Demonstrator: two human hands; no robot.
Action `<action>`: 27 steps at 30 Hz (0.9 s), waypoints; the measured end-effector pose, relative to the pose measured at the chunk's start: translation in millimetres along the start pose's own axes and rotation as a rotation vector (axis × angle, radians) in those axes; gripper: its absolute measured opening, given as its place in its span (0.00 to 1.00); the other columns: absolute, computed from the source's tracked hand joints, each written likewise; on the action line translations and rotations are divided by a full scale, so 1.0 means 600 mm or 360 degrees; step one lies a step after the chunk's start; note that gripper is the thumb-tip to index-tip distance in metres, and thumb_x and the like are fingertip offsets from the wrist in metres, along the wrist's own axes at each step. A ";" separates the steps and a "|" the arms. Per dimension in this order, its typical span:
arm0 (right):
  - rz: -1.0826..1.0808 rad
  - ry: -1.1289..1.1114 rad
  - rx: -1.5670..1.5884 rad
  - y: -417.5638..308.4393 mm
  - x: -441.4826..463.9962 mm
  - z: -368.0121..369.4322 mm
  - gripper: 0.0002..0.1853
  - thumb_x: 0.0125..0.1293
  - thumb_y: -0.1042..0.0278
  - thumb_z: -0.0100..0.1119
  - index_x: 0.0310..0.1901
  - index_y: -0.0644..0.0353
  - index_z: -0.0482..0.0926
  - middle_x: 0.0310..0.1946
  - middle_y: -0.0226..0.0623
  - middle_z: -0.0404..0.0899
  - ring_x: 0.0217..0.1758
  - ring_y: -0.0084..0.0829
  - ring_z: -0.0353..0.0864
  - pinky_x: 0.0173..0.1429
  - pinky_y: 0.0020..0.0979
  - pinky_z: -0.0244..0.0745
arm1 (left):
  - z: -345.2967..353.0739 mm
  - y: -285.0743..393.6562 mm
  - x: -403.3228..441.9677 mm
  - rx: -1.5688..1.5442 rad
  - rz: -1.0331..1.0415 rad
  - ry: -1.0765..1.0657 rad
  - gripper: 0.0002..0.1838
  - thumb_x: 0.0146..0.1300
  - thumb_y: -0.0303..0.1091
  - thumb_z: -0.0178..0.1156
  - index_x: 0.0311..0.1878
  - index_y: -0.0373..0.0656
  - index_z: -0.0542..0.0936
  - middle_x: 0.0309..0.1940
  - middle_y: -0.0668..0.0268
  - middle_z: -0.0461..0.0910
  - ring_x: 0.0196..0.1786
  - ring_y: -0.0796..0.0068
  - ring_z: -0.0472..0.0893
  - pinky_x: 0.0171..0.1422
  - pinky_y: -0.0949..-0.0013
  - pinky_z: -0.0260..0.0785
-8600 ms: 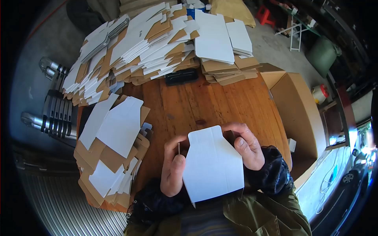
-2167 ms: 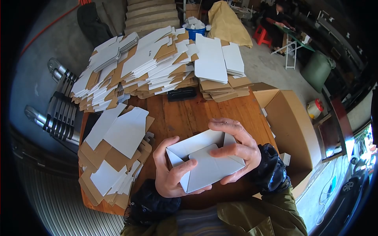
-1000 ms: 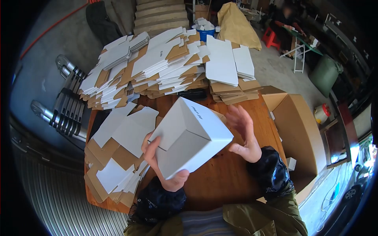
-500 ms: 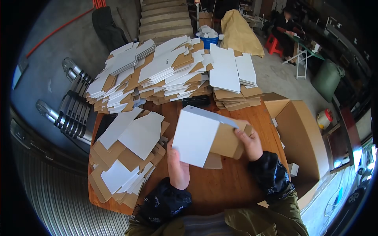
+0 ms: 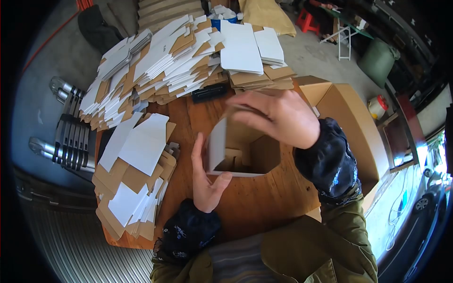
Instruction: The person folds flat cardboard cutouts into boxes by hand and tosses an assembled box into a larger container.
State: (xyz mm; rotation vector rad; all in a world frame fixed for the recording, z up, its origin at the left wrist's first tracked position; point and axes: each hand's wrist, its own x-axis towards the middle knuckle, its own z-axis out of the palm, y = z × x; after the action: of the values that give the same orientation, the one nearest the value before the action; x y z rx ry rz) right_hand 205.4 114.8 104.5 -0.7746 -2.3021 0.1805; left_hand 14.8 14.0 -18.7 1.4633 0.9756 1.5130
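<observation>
Though open, box in left hand

Daylight blazes in at the far right, bleaching the pale surface there; up in the top right, it's gloom. The right hand is softly blurred, the box's inside sits in shadow, ribbed metal bows with fisheye distortion, black rimming everything.

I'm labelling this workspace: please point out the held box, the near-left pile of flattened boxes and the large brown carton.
Held box [image 5: 243, 141], head view: brown inside wall.
Near-left pile of flattened boxes [image 5: 141, 148], head view: white panel on top.
Large brown carton [image 5: 361, 127], head view: long side panel.
</observation>
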 end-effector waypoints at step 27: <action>0.0095 -0.1639 -0.0657 -0.065 -0.005 0.113 0.07 0.60 0.71 0.56 0.38 0.59 0.82 0.34 0.38 0.84 0.44 0.40 0.86 0.43 0.38 0.82 | -0.009 -0.018 0.014 0.0213 -0.0058 0.0099 0.38 0.60 0.20 0.41 0.77 0.32 0.49 0.75 0.47 0.53 0.78 0.57 0.55 0.81 0.60 0.43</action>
State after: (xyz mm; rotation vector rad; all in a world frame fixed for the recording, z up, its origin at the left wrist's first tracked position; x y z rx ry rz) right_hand 144.2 86.9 64.7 -1.1300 -3.3567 0.1484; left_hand 9.7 26.2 -25.8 1.4904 1.1543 1.4991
